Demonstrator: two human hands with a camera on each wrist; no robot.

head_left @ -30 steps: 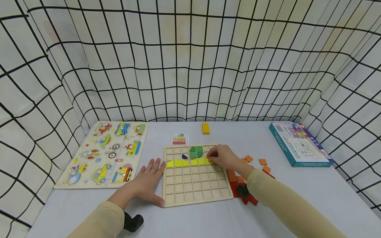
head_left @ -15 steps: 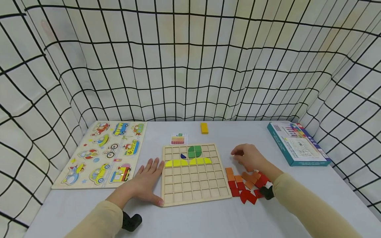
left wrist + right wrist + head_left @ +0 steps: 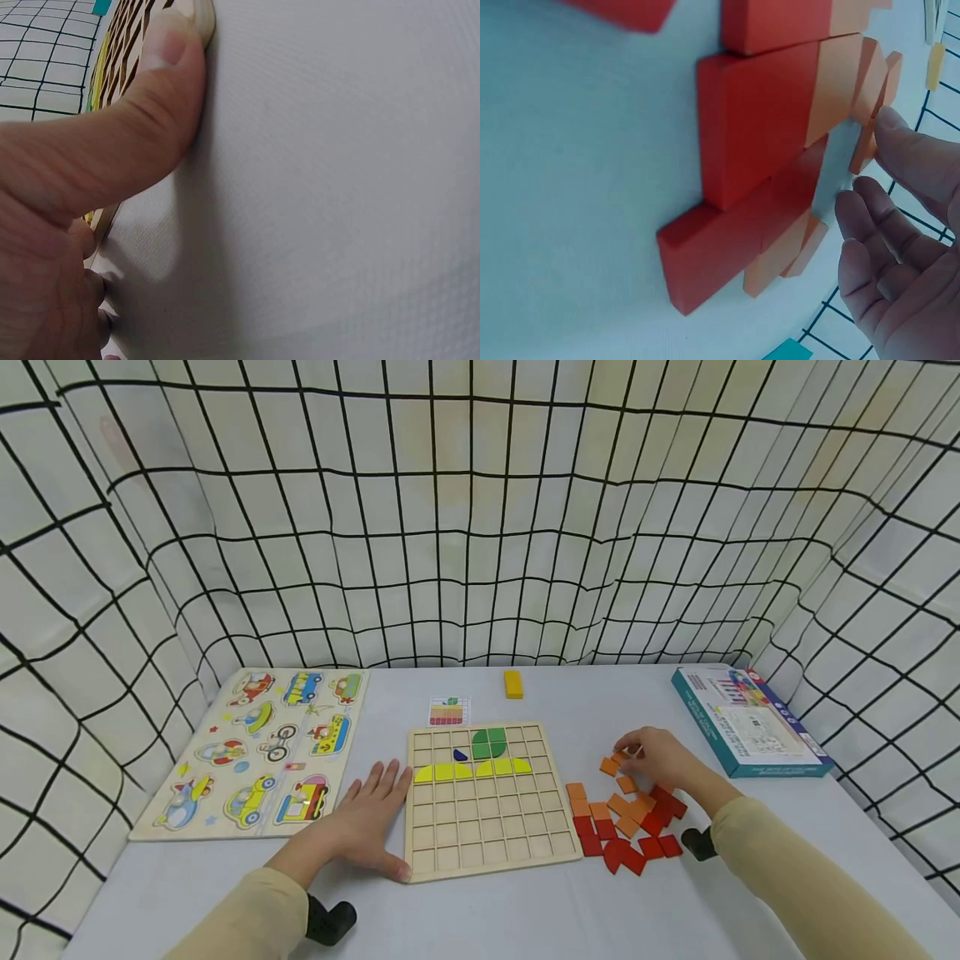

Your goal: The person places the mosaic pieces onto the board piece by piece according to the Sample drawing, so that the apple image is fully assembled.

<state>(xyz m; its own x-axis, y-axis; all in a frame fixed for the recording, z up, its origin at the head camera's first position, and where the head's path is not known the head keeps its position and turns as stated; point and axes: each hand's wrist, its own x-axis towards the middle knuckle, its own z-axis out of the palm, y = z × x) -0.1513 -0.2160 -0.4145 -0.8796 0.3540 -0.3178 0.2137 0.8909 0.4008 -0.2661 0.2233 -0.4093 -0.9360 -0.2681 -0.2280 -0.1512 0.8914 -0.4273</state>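
The left hand [image 3: 360,827] lies flat on the counter [image 3: 487,918], fingers straight and spread, thumb pressed against the near left corner of the wooden grid board [image 3: 491,835]; the left wrist view shows that thumb hard against the board's edge, which I judge keeps the board from sliding. The right hand [image 3: 656,760] sits to the right of the board, fingers curled, tips touching a small orange tile [image 3: 609,766] at the far edge of the loose pile; whether it actually pinches the tile I cannot tell, though the right wrist view shows a fingertip against a tile's edge. Just nearer than that hand lie the red tiles [image 3: 630,852] and more orange ones, packed together within easy reach of the board.

Beyond the left hand's fingertips, a row of yellow pieces [image 3: 472,769] fills one line of the grid, with green pieces [image 3: 490,742] and a small blue piece [image 3: 460,755] above; a pattern card [image 3: 449,711] sits just past the board, presumably as the guide. Left of the left hand is a vehicle puzzle board [image 3: 262,747]; far right of the right hand, a teal box [image 3: 750,731]; farthest, a yellow block [image 3: 513,683]. The counter is pale grey; white sheeting with a black grid walls it in.
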